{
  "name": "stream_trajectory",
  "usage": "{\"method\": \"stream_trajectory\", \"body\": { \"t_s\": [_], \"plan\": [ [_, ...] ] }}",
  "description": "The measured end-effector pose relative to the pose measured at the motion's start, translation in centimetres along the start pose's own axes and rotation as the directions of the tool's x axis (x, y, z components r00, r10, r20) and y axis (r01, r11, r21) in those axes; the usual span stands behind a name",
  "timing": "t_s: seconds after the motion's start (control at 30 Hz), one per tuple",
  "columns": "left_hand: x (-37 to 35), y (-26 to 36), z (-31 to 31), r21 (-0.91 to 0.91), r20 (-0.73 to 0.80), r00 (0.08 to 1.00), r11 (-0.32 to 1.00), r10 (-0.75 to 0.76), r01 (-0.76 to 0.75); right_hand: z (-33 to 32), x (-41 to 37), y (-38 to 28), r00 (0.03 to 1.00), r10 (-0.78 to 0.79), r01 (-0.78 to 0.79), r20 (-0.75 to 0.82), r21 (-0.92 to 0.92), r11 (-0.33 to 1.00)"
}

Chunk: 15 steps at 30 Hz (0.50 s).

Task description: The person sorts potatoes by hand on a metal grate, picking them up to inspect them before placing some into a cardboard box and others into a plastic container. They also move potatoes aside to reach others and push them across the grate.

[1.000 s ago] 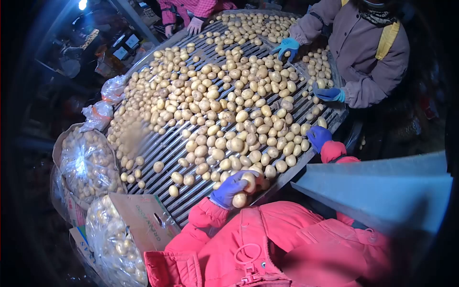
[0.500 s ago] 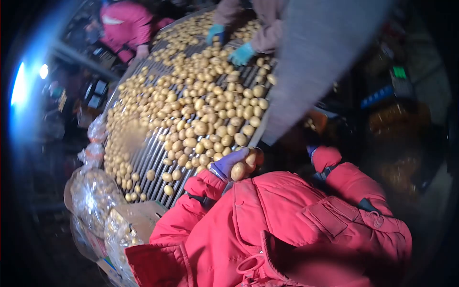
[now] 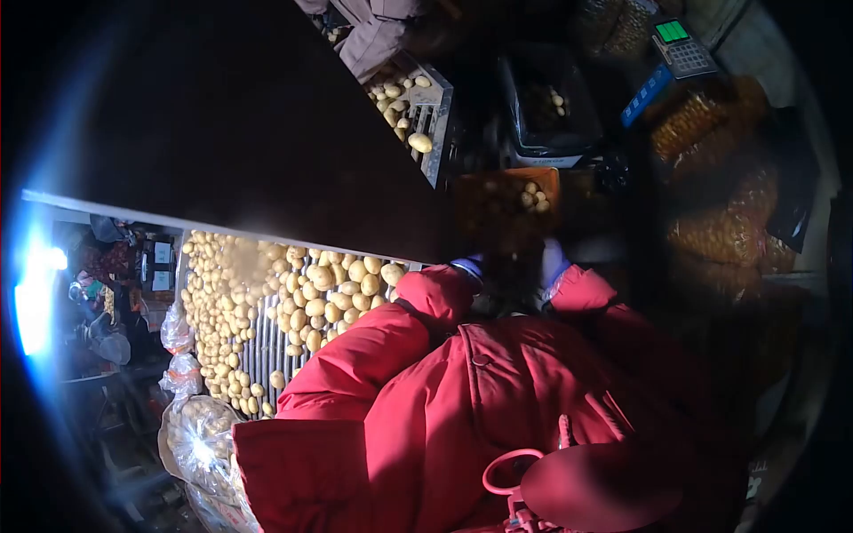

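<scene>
Both of my hands wear purple gloves and are close together in front of my chest, near an orange crate [image 3: 557, 182] with several potatoes [image 3: 535, 197] in it. My left hand [image 3: 468, 265] shows only as a strip of glove past the red cuff; its fingers are lost in shadow. On the right, my right hand [image 3: 552, 259] reaches forward, its fingertips dim and blurred. Whether either hand holds anything is hidden in the dark. Left of my left sleeve, many potatoes [image 3: 315, 306] lie on a table of metal bars [image 3: 269, 342].
A wide dark panel [image 3: 267, 133] cuts across the view above the barred table. Beyond the orange crate stands a black lined bin [image 3: 555, 142]. Bags of potatoes [image 3: 724, 226] and a scale with a green display [image 3: 682, 49] are at right. Clear plastic bags [image 3: 200, 440] hang at left.
My left hand has moved right, away from the barred table, where it held potatoes. My view has turned right. The dark panel covers the middle, and the co-worker's gloved hands are out of sight.
</scene>
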State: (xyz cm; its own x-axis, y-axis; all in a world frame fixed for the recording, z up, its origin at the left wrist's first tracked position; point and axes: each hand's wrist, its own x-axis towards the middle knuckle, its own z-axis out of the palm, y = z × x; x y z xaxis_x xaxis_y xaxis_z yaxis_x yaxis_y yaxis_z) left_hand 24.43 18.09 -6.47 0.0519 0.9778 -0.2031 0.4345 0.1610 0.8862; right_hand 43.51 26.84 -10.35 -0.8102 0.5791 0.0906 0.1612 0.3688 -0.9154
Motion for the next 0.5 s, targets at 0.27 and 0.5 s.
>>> {"method": "stream_trajectory", "body": {
  "t_s": [0.27, 0.5],
  "plan": [
    [-5.9, 2.4, -4.6, -0.330, 0.291, 0.952, 0.924, -0.094, 0.192, 0.7, -1.2, 7.7, 0.923, -0.057, 0.359, 0.382, -0.794, 0.491],
    [-22.3, -2.1, -12.6, -0.785, -0.131, 0.776, 0.542, -0.617, 0.299, 1.8, -1.3, 12.3, 0.859, 0.340, -0.080, 0.383, -0.554, 0.828]
  ]
}}
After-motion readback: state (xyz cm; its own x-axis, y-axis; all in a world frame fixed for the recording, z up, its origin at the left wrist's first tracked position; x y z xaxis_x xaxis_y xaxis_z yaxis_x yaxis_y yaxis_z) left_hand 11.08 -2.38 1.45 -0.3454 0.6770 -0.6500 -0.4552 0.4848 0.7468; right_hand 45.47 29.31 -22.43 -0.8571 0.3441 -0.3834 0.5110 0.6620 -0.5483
